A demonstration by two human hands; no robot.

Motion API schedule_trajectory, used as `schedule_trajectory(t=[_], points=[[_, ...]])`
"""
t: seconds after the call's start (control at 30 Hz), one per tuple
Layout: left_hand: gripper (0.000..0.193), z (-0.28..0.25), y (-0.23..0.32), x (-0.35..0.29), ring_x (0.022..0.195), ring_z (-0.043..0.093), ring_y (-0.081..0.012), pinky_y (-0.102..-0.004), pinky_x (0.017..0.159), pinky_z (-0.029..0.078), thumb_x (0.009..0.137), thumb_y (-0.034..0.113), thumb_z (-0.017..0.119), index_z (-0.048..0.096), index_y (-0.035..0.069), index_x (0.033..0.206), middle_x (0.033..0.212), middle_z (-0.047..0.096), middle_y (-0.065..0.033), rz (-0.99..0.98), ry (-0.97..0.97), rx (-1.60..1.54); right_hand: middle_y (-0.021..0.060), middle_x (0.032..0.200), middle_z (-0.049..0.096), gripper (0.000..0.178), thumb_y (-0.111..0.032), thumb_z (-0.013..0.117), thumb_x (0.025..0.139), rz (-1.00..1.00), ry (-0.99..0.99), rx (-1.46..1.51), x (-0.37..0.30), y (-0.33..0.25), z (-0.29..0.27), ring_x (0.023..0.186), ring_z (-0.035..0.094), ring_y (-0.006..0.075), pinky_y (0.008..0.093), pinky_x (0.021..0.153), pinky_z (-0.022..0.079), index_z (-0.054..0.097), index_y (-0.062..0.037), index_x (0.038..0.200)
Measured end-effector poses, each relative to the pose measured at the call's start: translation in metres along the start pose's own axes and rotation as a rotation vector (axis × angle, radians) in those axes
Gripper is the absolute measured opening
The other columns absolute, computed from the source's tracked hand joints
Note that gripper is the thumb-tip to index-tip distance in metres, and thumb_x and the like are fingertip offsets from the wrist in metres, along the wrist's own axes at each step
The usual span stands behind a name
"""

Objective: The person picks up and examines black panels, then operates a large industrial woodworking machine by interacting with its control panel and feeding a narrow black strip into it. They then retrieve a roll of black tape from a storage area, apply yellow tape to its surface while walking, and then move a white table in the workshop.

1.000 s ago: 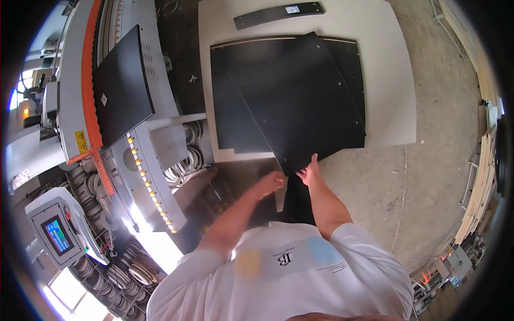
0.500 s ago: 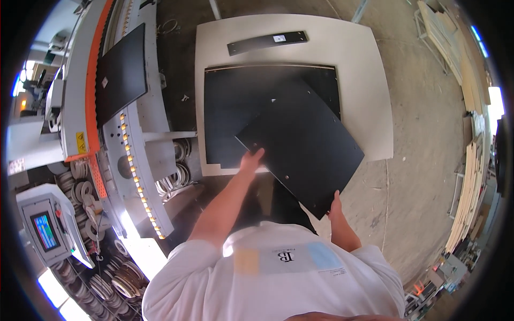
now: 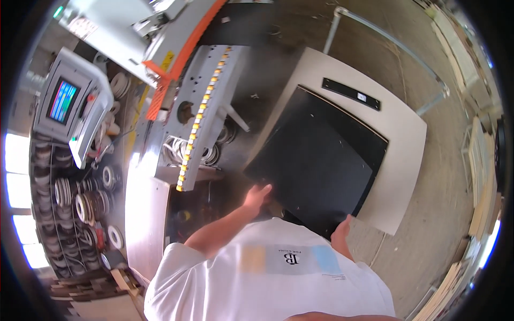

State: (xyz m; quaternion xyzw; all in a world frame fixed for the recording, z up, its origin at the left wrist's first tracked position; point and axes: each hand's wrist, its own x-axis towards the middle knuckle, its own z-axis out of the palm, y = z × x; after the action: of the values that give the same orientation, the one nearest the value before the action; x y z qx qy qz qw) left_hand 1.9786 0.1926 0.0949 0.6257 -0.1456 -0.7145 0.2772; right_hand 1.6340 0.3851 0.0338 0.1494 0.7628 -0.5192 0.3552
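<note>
A flat black panel (image 3: pixel 316 171) with small holes along its edges is held in front of me by both hands. My left hand (image 3: pixel 258 197) grips its left near edge, thumb on top. At the near right corner, my right hand (image 3: pixel 341 229) is closed on the rim. The held panel overlaps another black panel (image 3: pixel 316 101), whose far edge shows beyond it. Beneath them is a large beige board (image 3: pixel 396 160). A narrow black strip (image 3: pixel 342 92) with a white label lies on that board, past the panels.
At left stands a grey machine with an orange rail (image 3: pixel 201 24) and a row of yellow rollers (image 3: pixel 195 128). Its control screen (image 3: pixel 63 100) is farther left, above shelves of coiled edging (image 3: pixel 91 208). A metal frame (image 3: pixel 393 40) rises behind the board. Stacked boards (image 3: pixel 482 182) line the right.
My view has swung left, so the board and panels appear farther right and turned. The held panel now lines up more closely with the panel below. Both hands still hold it.
</note>
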Motion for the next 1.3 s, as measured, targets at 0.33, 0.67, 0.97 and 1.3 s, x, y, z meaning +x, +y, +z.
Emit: schedule_trajectory(t=[0.33, 0.67, 0.97, 1.3], points=[[0.03, -0.186, 0.028, -0.029, 0.085, 0.069, -0.0168, -0.0335, 0.075, 0.053, 0.099, 0.041, 0.069, 0.066, 0.012, 0.108, 0.096, 0.073, -0.002, 0.161, 0.298, -0.085, 0.0218, 0.118, 0.073, 0.078, -0.061, 0.065, 0.085, -0.177, -0.173, -0.41, -0.071, -0.02, 0.21, 0.107, 0.069, 0.0345, 0.0428, 0.096, 0.052, 0.072, 0.0108, 0.114], [0.023, -0.232, 0.025, -0.033, 0.078, 0.066, -0.0135, -0.0291, 0.069, 0.053, 0.104, 0.032, 0.062, 0.058, 0.009, 0.1, 0.086, 0.06, -0.0012, 0.331, 0.37, -0.165, 0.0257, 0.11, 0.071, 0.071, -0.055, 0.064, 0.091, -0.456, -0.653, -0.671, -0.174, 0.054, 0.291, 0.106, 0.066, 0.032, 0.0422, 0.094, 0.049, 0.068, 0.014, 0.106], [0.035, -0.226, 0.02, -0.034, 0.069, 0.064, -0.0173, -0.0329, 0.064, 0.057, 0.109, 0.042, 0.051, 0.055, 0.009, 0.096, 0.08, 0.059, -0.0049, 0.282, 0.305, -0.242, 0.0055, 0.078, 0.07, 0.043, -0.042, 0.073, 0.094, -0.584, -1.143, -0.98, -0.228, 0.074, 0.338, 0.065, 0.067, 0.0152, 0.0297, 0.058, 0.053, 0.068, 0.0004, 0.089], [0.034, -0.217, 0.059, -0.038, 0.064, 0.063, -0.0151, -0.0284, 0.057, 0.051, 0.108, 0.039, 0.052, 0.057, 0.008, 0.095, 0.078, 0.065, -0.0044, 0.297, 0.31, -0.39, 0.0062, 0.076, 0.07, 0.047, -0.045, 0.074, 0.094, -0.622, -1.16, -1.027, -0.229, 0.067, 0.362, 0.063, 0.067, 0.0141, 0.0275, 0.059, 0.055, 0.066, 0.0009, 0.087]])
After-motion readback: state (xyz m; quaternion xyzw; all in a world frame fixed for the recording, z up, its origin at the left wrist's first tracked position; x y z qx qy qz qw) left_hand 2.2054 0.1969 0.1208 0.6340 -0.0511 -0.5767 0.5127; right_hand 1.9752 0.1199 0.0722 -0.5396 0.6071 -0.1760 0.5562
